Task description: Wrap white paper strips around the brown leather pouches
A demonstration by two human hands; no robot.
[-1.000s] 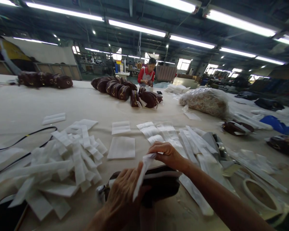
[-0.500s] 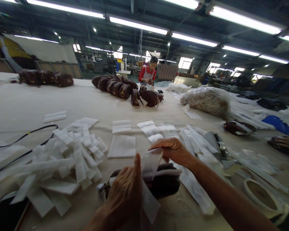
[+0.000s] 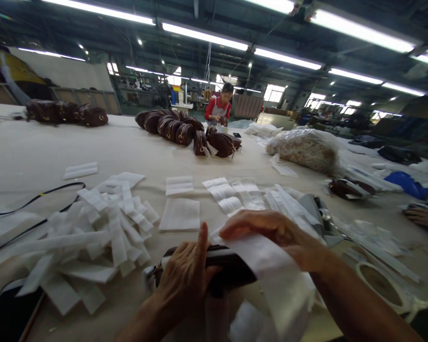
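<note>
My left hand (image 3: 183, 273) is closed round a small dark zip bag (image 3: 231, 268) lying on the table right in front of me, its thumb pointing up. Metal hardware (image 3: 151, 275) shows at the bag's left end. Over the bag's right side, my right hand (image 3: 271, 230) pinches a thin white translucent sheet (image 3: 278, 280), which hangs down towards me and hides part of the bag. A heap of white foam strips (image 3: 110, 237) lies left of my left hand.
Flat white pieces (image 3: 180, 213) and folded strips (image 3: 223, 192) lie beyond my hands. A tape roll (image 3: 381, 285) sits at right, a phone (image 3: 12, 308) at left. Brown bags (image 3: 174, 128) stand in rows farther back. A co-worker's hand (image 3: 424, 216) is at the right edge; a person in red (image 3: 219, 107) works opposite.
The white sheet has swung from upright beside my left thumb to the right and down, with my right hand turning over it. More of the bag's top shows. My left hand stays on the bag.
</note>
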